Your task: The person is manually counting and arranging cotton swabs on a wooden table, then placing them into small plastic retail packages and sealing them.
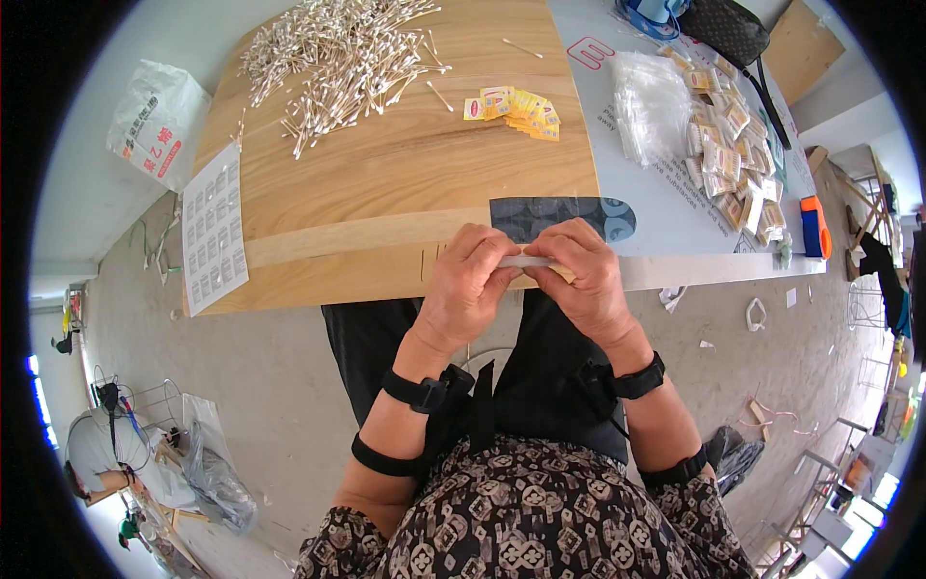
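Note:
My left hand (465, 285) and my right hand (586, 288) meet at the table's near edge, fingertips pinching a thin whitish strip (527, 261) between them. It looks like soft or folded plastic, but the fingers hide most of it. Just beyond my fingers lies a dark sheet with round shapes (540, 218). Farther off, several small yellow packets (521, 111) are fanned out on the wood. A big heap of cotton swabs (338, 63) covers the far left of the table, with a few loose ones nearer the packets.
Clear plastic bags (648, 106) lie stacked at right, beside a pile of filled small bags (733, 154). An orange-and-blue tape dispenser (816, 229) stands at the right edge. A printed label sheet (215, 232) overhangs the left edge. A black handbag (725, 37) sits far right.

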Tool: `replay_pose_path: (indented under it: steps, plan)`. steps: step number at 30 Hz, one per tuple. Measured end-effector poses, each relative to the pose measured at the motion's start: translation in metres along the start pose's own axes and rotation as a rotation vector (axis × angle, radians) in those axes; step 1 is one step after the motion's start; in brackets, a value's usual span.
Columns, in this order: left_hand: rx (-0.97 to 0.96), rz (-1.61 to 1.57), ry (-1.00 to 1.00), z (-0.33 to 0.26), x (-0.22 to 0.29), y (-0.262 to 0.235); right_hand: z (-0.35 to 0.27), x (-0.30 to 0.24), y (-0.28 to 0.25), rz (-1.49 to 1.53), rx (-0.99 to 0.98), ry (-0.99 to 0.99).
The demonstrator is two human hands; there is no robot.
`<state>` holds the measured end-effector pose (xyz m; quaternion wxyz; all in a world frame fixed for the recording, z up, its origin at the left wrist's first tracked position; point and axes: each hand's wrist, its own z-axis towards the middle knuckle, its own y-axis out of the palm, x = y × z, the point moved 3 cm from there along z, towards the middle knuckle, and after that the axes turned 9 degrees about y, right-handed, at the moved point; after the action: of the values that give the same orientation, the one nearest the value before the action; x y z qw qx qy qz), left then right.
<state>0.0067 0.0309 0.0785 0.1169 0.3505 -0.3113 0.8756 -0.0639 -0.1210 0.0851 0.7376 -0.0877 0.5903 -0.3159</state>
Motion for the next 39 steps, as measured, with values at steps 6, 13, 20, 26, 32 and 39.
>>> replay_pose_path:
  steps: [6, 13, 20, 26, 32, 39]
  plan:
    - [0.089, -0.090, -0.036, -0.001, 0.003, -0.006, -0.003, -0.003, -0.001, 0.100, 0.046, 0.058]
    - [0.083, 0.175, 0.126, 0.007, 0.010, -0.003, 0.002, -0.010, 0.004, 0.030, 0.086, -0.036]
    - [0.091, 0.239, 0.197, 0.004, 0.009, -0.001, -0.003, -0.009, -0.002, -0.019, 0.131, -0.049]
    - [0.053, 0.206, 0.136, 0.001, 0.008, -0.009, -0.008, -0.005, -0.006, -0.013, 0.121, 0.000]
    - [-0.017, 0.068, -0.005, 0.001, 0.011, -0.011, -0.011, -0.011, -0.008, 0.116, 0.001, 0.165]
    - [-0.095, 0.118, 0.003, -0.006, 0.001, 0.001, -0.011, 0.000, 0.010, -0.063, -0.018, 0.027]
